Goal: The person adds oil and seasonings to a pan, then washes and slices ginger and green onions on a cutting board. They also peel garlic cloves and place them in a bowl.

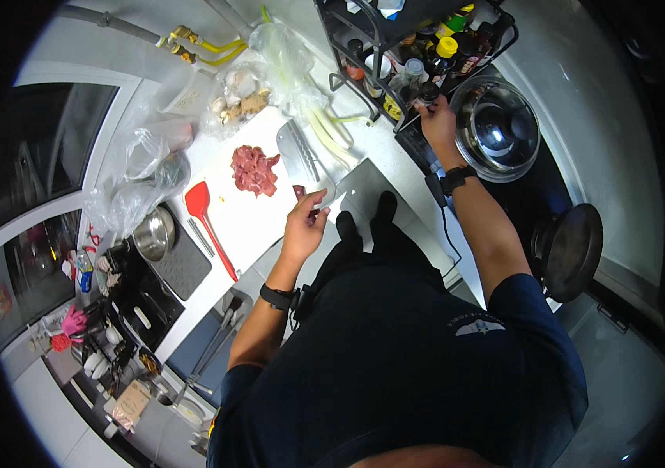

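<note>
My right hand [439,123] reaches to the lower shelf of a black metal rack, its fingers around a small dark-capped jar [428,93]. In front of the counter's edge hovers my left hand [305,227], fingers apart, nothing held. Just past it, the handle of a cleaver [297,152] points towards me; its blade rests at the right side of a white cutting board [239,222]. Sliced raw meat [255,170] is piled on the board. A red spatula [206,219] lies left of the meat, beside a slim grey tool [201,237].
Green onions [332,137] and bagged garlic and ginger [242,105] sit behind the board. The rack [376,41] holds several sauce bottles. A lidded glass pot [496,128] and a dark frying pan [573,253] are on the right. Left are plastic bags [145,158], a steel bowl [155,234] and the sink area.
</note>
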